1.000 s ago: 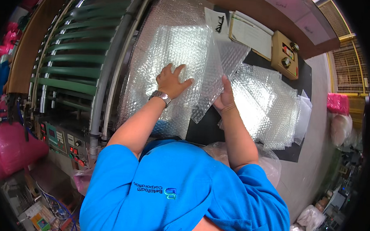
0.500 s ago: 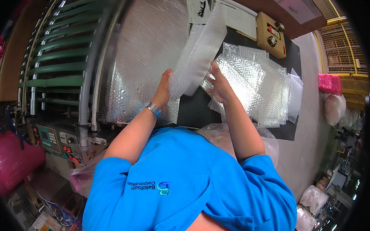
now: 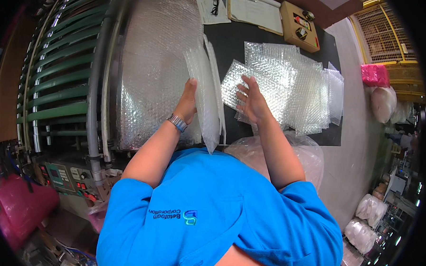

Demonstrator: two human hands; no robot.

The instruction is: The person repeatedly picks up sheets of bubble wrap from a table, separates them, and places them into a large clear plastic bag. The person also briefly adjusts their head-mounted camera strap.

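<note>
A stack of bubble wrap bags (image 3: 206, 102) stands on edge between my hands, split into a thicker and a thinner part. My left hand (image 3: 188, 102), with a metal watch on its wrist, rests stretched out along the stack's left side; the stack partly hides its fingers. My right hand (image 3: 253, 102) is open with its fingers spread, apart from the stack's right side. Below and beyond that hand lies a fanned pile of clear bubble wrap bags (image 3: 291, 84) on the black table (image 3: 231, 43). To the left is a wide bubble wrap sheet (image 3: 154, 59).
A machine with green rollers (image 3: 60, 93) and a control panel (image 3: 61, 174) flanks me on the left. At the table's far side are glasses (image 3: 215, 6) on paper, a clipboard (image 3: 254, 13) and a cardboard box (image 3: 293, 34). Clear plastic (image 3: 302, 156) bulges at the near edge.
The bag stack has swung from leaning away to the right to standing upright, nearer my body. My right hand has moved slightly away from it. My view has shifted a little.
</note>
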